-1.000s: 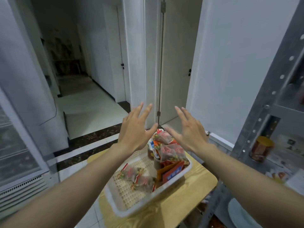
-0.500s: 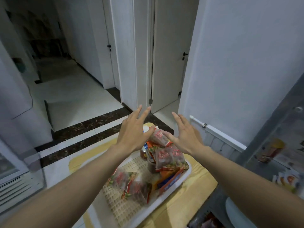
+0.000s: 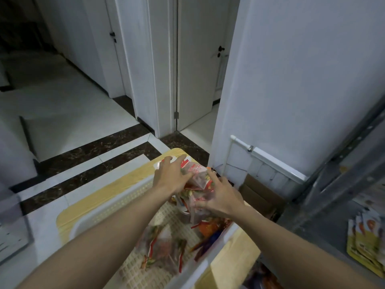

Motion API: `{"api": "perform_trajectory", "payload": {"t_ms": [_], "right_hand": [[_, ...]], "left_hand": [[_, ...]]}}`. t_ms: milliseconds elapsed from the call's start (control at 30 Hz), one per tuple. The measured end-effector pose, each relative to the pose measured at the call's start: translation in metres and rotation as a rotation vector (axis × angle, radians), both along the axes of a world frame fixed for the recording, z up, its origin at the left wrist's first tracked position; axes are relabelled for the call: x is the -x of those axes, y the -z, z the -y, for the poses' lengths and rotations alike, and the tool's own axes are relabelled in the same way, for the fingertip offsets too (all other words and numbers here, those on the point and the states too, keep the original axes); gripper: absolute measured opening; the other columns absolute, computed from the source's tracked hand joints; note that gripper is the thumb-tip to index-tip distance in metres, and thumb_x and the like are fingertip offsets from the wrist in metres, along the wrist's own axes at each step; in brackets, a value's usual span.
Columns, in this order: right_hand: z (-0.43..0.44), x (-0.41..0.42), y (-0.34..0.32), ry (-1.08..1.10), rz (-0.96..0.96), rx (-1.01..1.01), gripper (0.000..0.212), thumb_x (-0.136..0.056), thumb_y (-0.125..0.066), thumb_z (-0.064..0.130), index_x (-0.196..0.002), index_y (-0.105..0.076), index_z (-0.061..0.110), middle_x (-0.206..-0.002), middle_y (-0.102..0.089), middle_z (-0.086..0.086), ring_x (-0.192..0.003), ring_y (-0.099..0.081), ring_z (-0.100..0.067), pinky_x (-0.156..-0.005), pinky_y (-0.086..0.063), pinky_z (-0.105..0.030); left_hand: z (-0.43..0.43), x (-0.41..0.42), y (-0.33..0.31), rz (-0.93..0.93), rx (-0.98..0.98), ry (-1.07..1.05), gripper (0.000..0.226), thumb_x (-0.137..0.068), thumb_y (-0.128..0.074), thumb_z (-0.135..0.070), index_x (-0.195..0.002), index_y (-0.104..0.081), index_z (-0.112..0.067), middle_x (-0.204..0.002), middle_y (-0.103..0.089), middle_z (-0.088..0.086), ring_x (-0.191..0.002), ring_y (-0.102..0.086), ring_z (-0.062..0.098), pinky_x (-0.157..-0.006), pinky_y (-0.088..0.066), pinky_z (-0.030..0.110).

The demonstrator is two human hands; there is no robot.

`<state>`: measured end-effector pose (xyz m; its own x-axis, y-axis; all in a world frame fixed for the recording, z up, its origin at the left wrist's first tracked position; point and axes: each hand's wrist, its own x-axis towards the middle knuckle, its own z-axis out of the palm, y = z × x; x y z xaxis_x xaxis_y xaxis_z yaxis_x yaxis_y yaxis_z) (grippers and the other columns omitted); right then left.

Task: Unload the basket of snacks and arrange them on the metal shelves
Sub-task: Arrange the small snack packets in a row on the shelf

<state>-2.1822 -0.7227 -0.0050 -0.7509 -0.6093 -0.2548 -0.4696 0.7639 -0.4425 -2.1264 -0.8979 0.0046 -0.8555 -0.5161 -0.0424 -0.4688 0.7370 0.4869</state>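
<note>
A white lattice basket [image 3: 116, 207] stands on a small wooden table [image 3: 87, 207]. At its far end is a pile of clear snack packets with red print [image 3: 198, 174]. My left hand [image 3: 170, 176] lies against the left side of the pile, fingers fairly straight and thumb pressing on the top packet. On the right of the pile, my right hand [image 3: 220, 197] curls its fingers and thumb round the packets. More clear packets [image 3: 164, 249] and orange packets [image 3: 210, 228] lie lower in the basket. The grey metal shelves [image 3: 337, 180] rise at the right.
Yellow pouches [image 3: 366, 243] stand in a row on a shelf board at the far right. A cardboard box [image 3: 256, 195] sits on the floor between table and shelves. A white wall with a pipe [image 3: 270, 159] is behind; a tiled hallway lies to the left.
Both hands came down from open, spread above the basket onto the packet pile and closed in on it. My view tilted downward and nearer to the basket.
</note>
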Motion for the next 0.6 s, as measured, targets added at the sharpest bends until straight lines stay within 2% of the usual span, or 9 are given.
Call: {"api": "perform_trajectory", "payload": {"t_ms": [100,200,300,400,500,600], "right_hand": [[-0.001,0.002,0.012,0.003,0.021,-0.018,0.129,-0.044,-0.048,0.099,-0.152,-0.005,0.044,-0.149,-0.035,-0.007,-0.133,-0.043,-0.032,-0.103,-0.042,-0.045],[0.000,0.005,0.022,-0.014,0.031,0.012,0.126,-0.044,-0.045,0.102,-0.150,-0.007,0.047,-0.151,-0.038,-0.002,-0.133,-0.045,-0.028,-0.106,-0.043,-0.044],[0.001,0.010,0.029,-0.030,0.053,0.039,0.127,-0.040,-0.039,0.105,-0.149,-0.011,0.047,-0.150,-0.042,0.001,-0.131,-0.047,-0.025,-0.107,-0.044,-0.044],[0.003,0.013,0.030,-0.053,0.084,0.090,0.113,-0.050,-0.057,0.095,-0.145,-0.023,0.043,-0.144,-0.050,0.003,-0.127,-0.052,-0.022,-0.103,-0.047,-0.045],[0.002,0.014,0.031,-0.072,0.099,0.137,0.099,-0.061,-0.074,0.076,-0.143,-0.036,0.035,-0.140,-0.053,0.004,-0.126,-0.052,-0.019,-0.103,-0.047,-0.041],[0.000,0.016,0.031,-0.086,0.100,0.169,0.089,-0.063,-0.080,0.067,-0.138,-0.046,0.032,-0.138,-0.054,0.005,-0.125,-0.050,-0.017,-0.102,-0.046,-0.037]], "left_hand": [[-0.002,0.011,0.012,0.056,-0.005,0.000,0.072,-0.083,-0.051,-0.070,-0.146,-0.034,-0.039,-0.148,-0.036,0.012,-0.137,-0.034,0.032,-0.104,-0.040,0.046],[-0.004,0.019,0.021,0.100,-0.069,-0.041,0.085,-0.074,-0.050,-0.081,-0.147,-0.034,-0.040,-0.145,-0.039,0.011,-0.134,-0.036,0.034,-0.103,-0.042,0.047],[-0.008,0.025,0.028,0.110,-0.133,-0.110,0.091,-0.070,-0.059,-0.079,-0.147,-0.034,-0.037,-0.149,-0.033,0.013,-0.138,-0.030,0.036,-0.108,-0.037,0.050],[-0.008,0.030,0.033,0.118,-0.222,-0.173,0.096,-0.062,-0.073,-0.072,-0.144,-0.039,-0.035,-0.146,-0.035,0.016,-0.136,-0.032,0.036,-0.108,-0.037,0.048],[-0.004,0.033,0.040,0.058,-0.382,-0.253,0.100,-0.044,-0.085,-0.067,-0.133,-0.050,-0.034,-0.133,-0.053,0.008,-0.124,-0.047,0.031,-0.100,-0.046,0.046],[-0.005,0.031,0.037,-0.023,-0.448,-0.310,0.089,-0.041,-0.094,-0.051,-0.120,-0.058,-0.030,-0.116,-0.063,-0.001,-0.110,-0.058,0.025,-0.093,-0.052,0.043]]}}
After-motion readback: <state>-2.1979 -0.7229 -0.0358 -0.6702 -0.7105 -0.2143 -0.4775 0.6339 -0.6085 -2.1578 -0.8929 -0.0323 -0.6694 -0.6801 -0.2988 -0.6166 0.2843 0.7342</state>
